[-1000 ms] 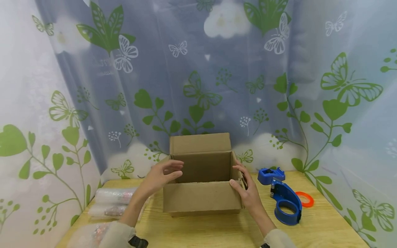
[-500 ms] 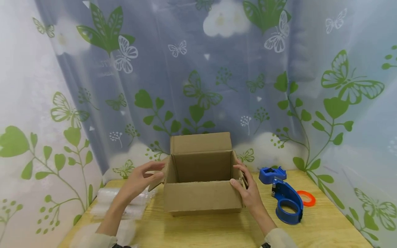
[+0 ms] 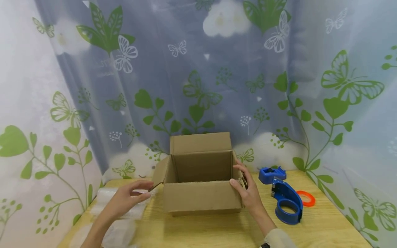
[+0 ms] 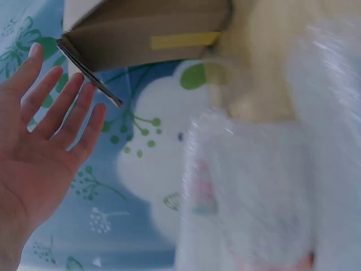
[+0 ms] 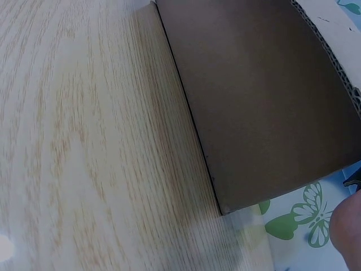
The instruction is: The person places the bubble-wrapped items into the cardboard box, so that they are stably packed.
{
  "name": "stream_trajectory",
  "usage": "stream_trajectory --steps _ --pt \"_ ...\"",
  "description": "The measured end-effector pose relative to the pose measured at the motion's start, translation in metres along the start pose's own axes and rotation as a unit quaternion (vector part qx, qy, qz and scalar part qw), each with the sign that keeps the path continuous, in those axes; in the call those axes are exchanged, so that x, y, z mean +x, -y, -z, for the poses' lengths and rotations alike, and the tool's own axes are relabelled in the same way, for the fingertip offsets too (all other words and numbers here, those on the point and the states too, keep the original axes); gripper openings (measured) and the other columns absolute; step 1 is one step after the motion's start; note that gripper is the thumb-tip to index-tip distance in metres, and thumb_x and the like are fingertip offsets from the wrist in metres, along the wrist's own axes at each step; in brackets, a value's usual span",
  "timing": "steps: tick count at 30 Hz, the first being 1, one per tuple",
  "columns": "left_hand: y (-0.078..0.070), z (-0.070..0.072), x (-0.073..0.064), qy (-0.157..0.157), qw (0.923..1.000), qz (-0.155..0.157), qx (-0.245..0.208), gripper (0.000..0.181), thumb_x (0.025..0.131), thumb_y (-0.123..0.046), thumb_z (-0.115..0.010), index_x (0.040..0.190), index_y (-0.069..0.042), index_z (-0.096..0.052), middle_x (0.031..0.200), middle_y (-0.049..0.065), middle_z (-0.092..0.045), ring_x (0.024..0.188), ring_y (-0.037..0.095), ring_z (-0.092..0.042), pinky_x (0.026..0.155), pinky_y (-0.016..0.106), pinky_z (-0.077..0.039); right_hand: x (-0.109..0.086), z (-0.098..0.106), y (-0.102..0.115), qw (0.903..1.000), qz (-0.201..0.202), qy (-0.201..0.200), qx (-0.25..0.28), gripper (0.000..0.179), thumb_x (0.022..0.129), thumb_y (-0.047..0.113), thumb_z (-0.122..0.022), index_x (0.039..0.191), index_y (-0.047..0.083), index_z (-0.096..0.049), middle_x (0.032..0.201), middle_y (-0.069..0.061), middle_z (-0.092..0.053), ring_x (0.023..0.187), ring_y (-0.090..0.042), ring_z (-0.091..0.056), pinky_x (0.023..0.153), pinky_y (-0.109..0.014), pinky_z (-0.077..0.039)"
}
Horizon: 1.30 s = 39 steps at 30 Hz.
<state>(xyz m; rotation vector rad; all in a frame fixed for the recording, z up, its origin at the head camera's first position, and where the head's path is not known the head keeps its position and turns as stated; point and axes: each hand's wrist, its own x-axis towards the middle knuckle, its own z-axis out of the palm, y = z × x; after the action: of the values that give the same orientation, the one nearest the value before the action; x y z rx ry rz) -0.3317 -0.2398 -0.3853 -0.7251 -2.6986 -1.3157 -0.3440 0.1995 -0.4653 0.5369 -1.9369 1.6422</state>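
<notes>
Head view. A cardboard box (image 3: 204,167) stands upright at the middle of the tabletop (image 3: 198,231), its top uncovered. The rear flap (image 3: 201,143) is raised; the front flap (image 3: 201,197) is folded down over the near side; the left flap (image 3: 160,171) extends outward and down. Left hand (image 3: 124,200): grip released, fingertips at the outer edge of the left flap. Right hand (image 3: 250,197): grasping the box at its right near corner, thumb on the front, fingers on the right side. Bubble-wrapped items (image 3: 108,196) lie on the left, partly behind the left forearm. On the right are a blue tape dispenser (image 3: 272,176), a blue tape cutter (image 3: 290,192) nearer the person, and an orange ring (image 3: 312,200) just beside the cutter. A printed curtain (image 3: 186,65) forms the backdrop.

Left wrist view. The left hand shows its palm, fingers extended and spread beside the flap edge; firm contact cannot be confirmed. A yellow strip (image 4: 186,40) marks the box wall. The bubble-wrapped items appear blurred at right.

Right wrist view. The box wall rests along the wood-grain tabletop. A corrugated edge (image 5: 324,45) runs at upper right. Only a cropped part of the right hand appears at lower right; this view alone does not show its grip.
</notes>
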Motion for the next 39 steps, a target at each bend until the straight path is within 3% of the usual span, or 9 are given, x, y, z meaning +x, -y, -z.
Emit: stream_trajectory --steps 7,12,16,22,29,39 --pt "0.021 0.007 -0.026 -0.005 0.9997 0.021 0.011 0.043 0.101 -0.032 -0.071 0.139 -0.014 -0.065 0.135 0.01 -0.068 0.111 0.022 -0.071 0.088 0.026 -0.058 0.001 0.002 -0.001 1.0 0.002 0.005 0.002 0.043 0.104 0.01 -0.061 0.146 0.018 -0.052 0.171 -0.008 -0.026 0.16 -0.031 -0.014 0.119 -0.076 -0.014" --pt "0.031 0.013 -0.04 -0.002 0.9999 -0.014 0.006 0.037 0.103 -0.021 -0.068 0.138 -0.009 -0.066 0.133 0.019 -0.067 0.109 0.015 -0.071 0.085 0.027 -0.06 0.0 0.002 -0.002 1.0 -0.001 0.005 0.001 0.043 0.104 0.01 -0.06 0.146 0.018 -0.052 0.171 -0.006 -0.026 0.16 -0.032 -0.014 0.119 -0.076 -0.013" --pt "0.037 0.018 -0.05 -0.003 0.9996 -0.025 0.013 0.036 0.102 -0.021 -0.069 0.136 -0.009 -0.066 0.13 0.016 -0.07 0.108 0.012 -0.071 0.086 0.027 -0.06 0.001 0.002 -0.002 1.0 -0.002 0.007 0.001 0.043 0.104 0.011 -0.06 0.146 0.018 -0.052 0.171 -0.001 -0.026 0.16 -0.032 -0.014 0.119 -0.075 -0.013" --pt "0.046 0.029 -0.064 0.043 0.9986 0.031 0.006 0.04 0.105 -0.027 -0.065 0.139 -0.007 -0.064 0.134 0.017 -0.067 0.111 0.01 -0.07 0.088 0.026 -0.058 -0.001 0.001 -0.001 1.0 0.001 0.005 -0.002 0.043 0.104 0.009 -0.06 0.146 0.013 -0.051 0.171 -0.003 -0.027 0.159 -0.034 -0.015 0.119 -0.076 -0.013" --pt "0.067 0.042 -0.083 0.109 0.9932 0.022 -0.034 0.043 0.109 -0.016 -0.057 0.145 0.006 -0.054 0.134 0.026 -0.064 0.111 0.003 -0.068 0.085 0.026 -0.059 -0.004 -0.001 0.001 1.0 -0.002 0.0 -0.006 0.043 0.103 0.009 -0.061 0.145 0.015 -0.053 0.171 -0.005 -0.028 0.159 -0.035 -0.016 0.119 -0.076 -0.013" --pt "0.096 0.057 -0.105 0.143 0.9825 0.089 -0.079 0.051 0.109 -0.017 -0.055 0.145 0.018 -0.046 0.135 0.038 -0.058 0.104 -0.002 -0.068 0.084 0.024 -0.059 0.0 0.0 0.002 0.9999 0.006 0.003 -0.009 0.043 0.103 0.009 -0.061 0.145 0.015 -0.053 0.171 -0.012 -0.026 0.159 -0.034 -0.016 0.119 -0.076 -0.013"
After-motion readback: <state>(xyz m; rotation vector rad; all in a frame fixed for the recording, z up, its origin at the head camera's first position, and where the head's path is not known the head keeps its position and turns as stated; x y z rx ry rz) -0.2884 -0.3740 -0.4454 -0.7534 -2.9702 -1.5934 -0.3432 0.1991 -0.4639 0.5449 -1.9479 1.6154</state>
